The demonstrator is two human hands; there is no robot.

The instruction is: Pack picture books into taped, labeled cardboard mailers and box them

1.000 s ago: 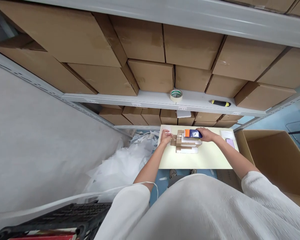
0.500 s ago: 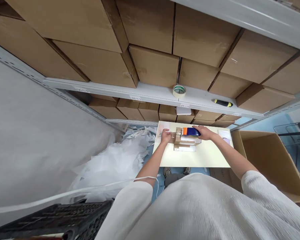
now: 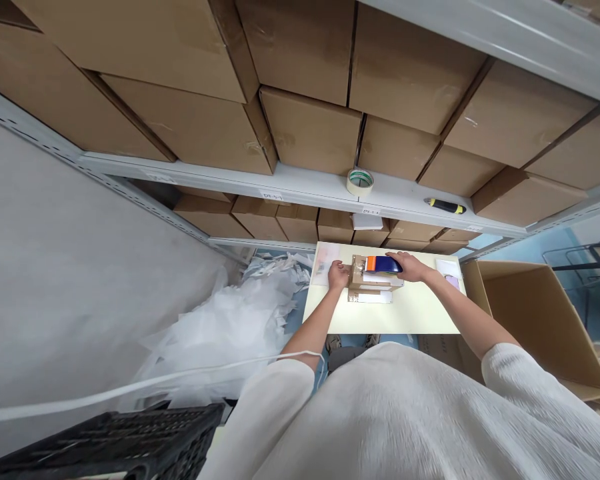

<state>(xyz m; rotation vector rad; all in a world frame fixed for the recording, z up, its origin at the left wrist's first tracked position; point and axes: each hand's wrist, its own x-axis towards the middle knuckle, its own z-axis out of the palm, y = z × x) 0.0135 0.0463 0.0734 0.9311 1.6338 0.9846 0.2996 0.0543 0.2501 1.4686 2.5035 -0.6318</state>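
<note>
My right hand [image 3: 409, 267] is wrapped around a tape dispenser [image 3: 386, 265], dark blue with an orange front. The dispenser sits on top of a small cardboard box [image 3: 356, 272] with a white label on it. At the box's left end is my left hand [image 3: 337, 275], fingers curled in against the cardboard; the fingertips are partly hidden. Just in front of this box, a lower piece with a white label [image 3: 375, 298] shows. Both lie on a cream-coloured tabletop [image 3: 420, 313].
A roll of tape [image 3: 360, 182] and a black-and-yellow utility knife [image 3: 446, 205] lie on the shelf [image 3: 305, 183] ahead, among large cartons [image 3: 310, 130]. White packing material [image 3: 240, 320] is heaped at left. An open carton [image 3: 540, 320] stands at right, a black crate [image 3: 170, 433] at lower left.
My left hand has moved right, from a little way off the box to its left end. The tape dispenser and my right hand have shifted very slightly right.
</note>
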